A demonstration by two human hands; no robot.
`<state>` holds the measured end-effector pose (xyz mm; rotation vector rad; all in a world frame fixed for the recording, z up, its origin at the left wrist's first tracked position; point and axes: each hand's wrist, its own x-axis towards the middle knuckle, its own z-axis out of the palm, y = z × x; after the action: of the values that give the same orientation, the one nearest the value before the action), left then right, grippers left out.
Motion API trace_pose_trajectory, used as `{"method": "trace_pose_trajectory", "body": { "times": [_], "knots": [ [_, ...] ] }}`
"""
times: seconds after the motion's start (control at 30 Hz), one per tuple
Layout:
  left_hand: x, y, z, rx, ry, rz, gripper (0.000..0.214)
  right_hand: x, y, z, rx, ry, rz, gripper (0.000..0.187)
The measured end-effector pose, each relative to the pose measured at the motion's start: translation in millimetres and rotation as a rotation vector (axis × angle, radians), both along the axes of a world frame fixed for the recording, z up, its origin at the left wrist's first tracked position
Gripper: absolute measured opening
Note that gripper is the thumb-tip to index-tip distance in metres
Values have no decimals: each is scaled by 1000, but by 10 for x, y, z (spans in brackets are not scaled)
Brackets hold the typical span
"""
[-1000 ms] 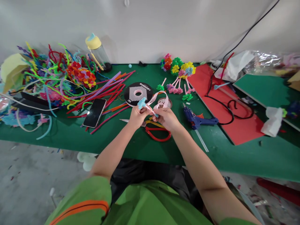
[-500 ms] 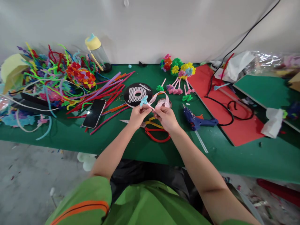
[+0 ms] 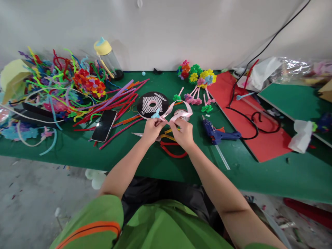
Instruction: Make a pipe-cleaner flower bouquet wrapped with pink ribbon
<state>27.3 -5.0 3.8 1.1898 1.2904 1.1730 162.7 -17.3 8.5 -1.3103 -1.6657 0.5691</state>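
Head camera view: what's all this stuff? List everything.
Held flower: one, light blue, in left hand
Ribbon: one, pale pink, looped to right hand
Large reel: one, black and white, behind left hand
Small reel: one, brownish, behind right hand
Scissors: one, red and yellow, centre
Phone: one, black, left
Pipe cleaners: many, mostly red, left
Flower heap: uncountable, multicoloured, far left
Bottle: one, yellow-lidded, back left
Flower pieces: several, multicoloured, back centre
Glue gun: one, dark blue, right
Cord: one, black, right
Boards: two, red and green, right
Tissues: two, white, right
Table: one, green, central
Wall: one, grey, back
Floor: one, grey, below
Shirt: one, green, bottom
Hands: two, bare, centre
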Motion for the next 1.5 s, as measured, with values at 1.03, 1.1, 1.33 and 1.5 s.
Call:
{"method": "trace_pose_trajectory", "body": {
  "times": [1.03,1.1,1.33,1.5],
  "knots": [
    [-11,8,-20,33,84,-107,22,4,66,-88,-371,375,10,26],
    [-10,4,-23,30,93,-86,23,-2,36,-61,-236,189,-13,24],
    [-11,-7,-51,28,84,-60,21,-24,-4,-48,109,-57,-6,24],
    [-13,-15,-3,44,141,-71,19,-22,1,-44,96,-114,-11,27]
  ]
}}
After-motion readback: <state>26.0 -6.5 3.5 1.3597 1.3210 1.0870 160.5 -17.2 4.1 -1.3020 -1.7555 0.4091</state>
